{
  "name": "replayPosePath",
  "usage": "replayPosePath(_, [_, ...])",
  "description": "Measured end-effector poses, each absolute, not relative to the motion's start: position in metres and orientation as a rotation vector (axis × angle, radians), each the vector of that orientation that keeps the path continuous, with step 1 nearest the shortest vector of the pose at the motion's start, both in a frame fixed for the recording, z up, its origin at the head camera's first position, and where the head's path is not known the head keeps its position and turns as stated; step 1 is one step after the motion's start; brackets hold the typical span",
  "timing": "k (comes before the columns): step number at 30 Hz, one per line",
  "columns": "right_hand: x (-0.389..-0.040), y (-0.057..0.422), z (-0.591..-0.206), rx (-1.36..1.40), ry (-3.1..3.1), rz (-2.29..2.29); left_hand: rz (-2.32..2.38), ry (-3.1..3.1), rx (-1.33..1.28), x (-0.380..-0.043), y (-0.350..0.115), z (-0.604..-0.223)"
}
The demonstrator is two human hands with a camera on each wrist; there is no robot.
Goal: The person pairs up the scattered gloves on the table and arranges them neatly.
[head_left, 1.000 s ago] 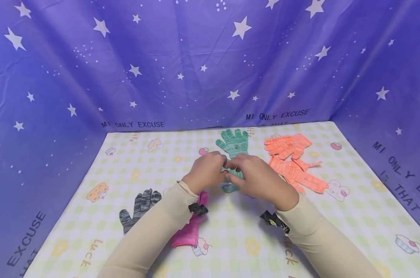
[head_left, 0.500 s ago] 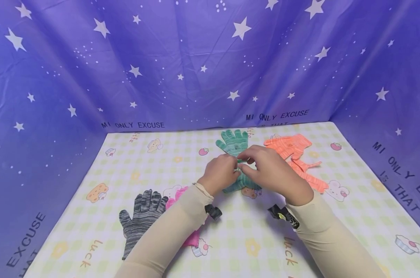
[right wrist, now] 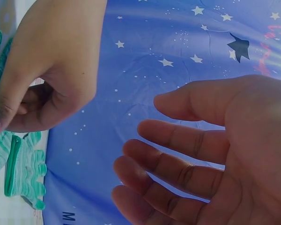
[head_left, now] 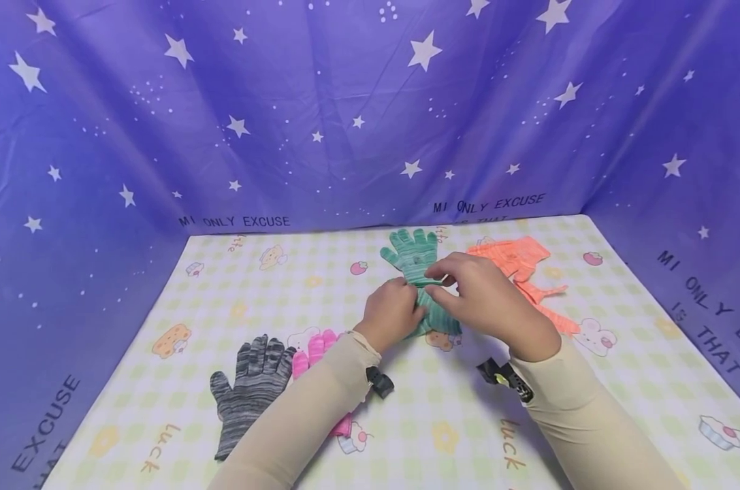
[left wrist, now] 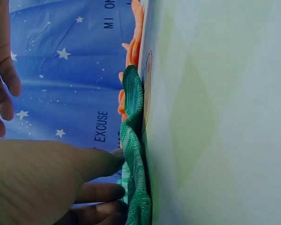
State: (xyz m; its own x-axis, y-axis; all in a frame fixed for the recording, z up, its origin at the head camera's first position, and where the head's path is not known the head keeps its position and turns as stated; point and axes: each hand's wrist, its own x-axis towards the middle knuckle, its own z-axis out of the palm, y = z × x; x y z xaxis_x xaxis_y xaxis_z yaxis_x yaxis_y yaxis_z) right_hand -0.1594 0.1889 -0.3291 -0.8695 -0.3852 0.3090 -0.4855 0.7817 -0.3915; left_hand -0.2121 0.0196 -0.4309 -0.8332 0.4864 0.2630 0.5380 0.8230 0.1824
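Two green knitted gloves lie end to end at the table's middle. The far glove (head_left: 410, 257) has its fingers spread toward the curtain, and the near glove (head_left: 442, 318) partly overlaps its cuff end. My left hand (head_left: 391, 313) grips the near glove by its left side, with thumb and fingertips at the bunched cloth (left wrist: 135, 140) in the left wrist view. Just to the right, my right hand (head_left: 486, 303) hovers over the gloves, its fingers loosely bent and apart. In the right wrist view nothing lies in this palm (right wrist: 253, 140).
Orange gloves (head_left: 517, 255) lie at the back right, partly hidden by the right hand. A grey-black striped glove (head_left: 253, 388) and a pink glove (head_left: 314, 350) lie front left, the pink partly under the left sleeve. A purple star curtain (head_left: 320, 136) surrounds the checked tablecloth (head_left: 431, 435).
Both hands have moved right, and the near green glove has shifted right with them. My right hand has come off the green gloves, and more of the grey and pink gloves shows.
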Motion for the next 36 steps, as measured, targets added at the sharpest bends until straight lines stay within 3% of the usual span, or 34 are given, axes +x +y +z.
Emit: replayPosePath(36, [-0.155,0.2,-0.318,0.624,-2.764,0.646,-0.409,-2.844,-0.828,-0.211,0.017,-0.417])
